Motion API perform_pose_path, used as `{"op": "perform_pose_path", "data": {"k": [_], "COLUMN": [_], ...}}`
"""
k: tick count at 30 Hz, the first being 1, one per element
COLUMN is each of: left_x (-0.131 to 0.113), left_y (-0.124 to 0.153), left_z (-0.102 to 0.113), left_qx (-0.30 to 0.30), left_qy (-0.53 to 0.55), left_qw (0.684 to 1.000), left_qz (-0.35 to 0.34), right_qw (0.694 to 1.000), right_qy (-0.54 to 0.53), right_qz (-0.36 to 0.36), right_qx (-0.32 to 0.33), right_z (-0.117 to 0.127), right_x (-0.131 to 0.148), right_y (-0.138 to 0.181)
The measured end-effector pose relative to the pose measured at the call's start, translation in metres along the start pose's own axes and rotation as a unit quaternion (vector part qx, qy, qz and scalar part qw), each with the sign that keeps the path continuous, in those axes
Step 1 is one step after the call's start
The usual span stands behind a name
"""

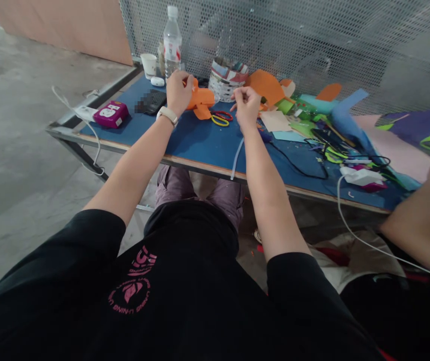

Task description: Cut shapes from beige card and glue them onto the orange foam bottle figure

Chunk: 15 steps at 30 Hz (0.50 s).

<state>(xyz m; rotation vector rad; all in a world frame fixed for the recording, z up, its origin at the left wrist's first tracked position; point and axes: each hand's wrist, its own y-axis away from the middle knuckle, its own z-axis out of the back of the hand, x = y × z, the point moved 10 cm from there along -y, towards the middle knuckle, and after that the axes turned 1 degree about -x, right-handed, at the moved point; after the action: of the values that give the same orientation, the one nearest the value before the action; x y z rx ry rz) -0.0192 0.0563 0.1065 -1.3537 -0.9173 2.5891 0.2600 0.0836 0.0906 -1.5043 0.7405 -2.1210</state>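
Observation:
My left hand (179, 93), with a pale watch band on its wrist, is closed on one end of an orange paper-covered, bottle-shaped model (202, 98) with fin-like flaps. Its clear narrow tip points right, toward my right hand (247, 106). That hand is raised over the table with thumb and fingers pinched; whatever they hold, if anything, is too small to make out. Scissors (220, 119) with a yellow and a red handle loop lie between my hands. Partly hidden by my right forearm are a dark blue tool (264, 135) with a black cord and a translucent stick (236, 159) reaching the table edge.
A water bottle (172, 42), paper cup (149, 66), white case (157, 81), black device (154, 103) and purple pack (112, 114) stand left. Behind is a woven container (227, 80) near mesh. Coloured paper (275, 120) covers the right; another person's arm (421, 220) is there.

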Motion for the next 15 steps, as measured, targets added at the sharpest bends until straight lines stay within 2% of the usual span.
{"op": "perform_pose_path", "data": {"k": [4, 8, 12, 15], "left_x": [0.002, -0.007, -0.014, -0.023], "left_y": [-0.003, 0.0, 0.005, 0.007], "left_z": [-0.013, -0.023, -0.022, -0.023], "left_qx": [-0.03, 0.0, 0.013, 0.028], "left_qy": [-0.055, -0.02, 0.009, 0.022], "left_qw": [0.997, 0.995, 0.996, 0.994], "left_qz": [-0.034, -0.093, -0.092, -0.099], "right_qw": [0.999, 0.999, 0.998, 0.997], "right_qy": [-0.007, -0.007, 0.021, 0.06], "right_qz": [0.017, 0.013, 0.005, -0.004], "right_qx": [0.032, 0.031, 0.052, 0.043], "right_z": [-0.011, -0.016, -0.032, -0.036], "right_x": [0.0, -0.009, -0.016, -0.015], "right_y": [0.005, 0.006, 0.003, 0.002]}}
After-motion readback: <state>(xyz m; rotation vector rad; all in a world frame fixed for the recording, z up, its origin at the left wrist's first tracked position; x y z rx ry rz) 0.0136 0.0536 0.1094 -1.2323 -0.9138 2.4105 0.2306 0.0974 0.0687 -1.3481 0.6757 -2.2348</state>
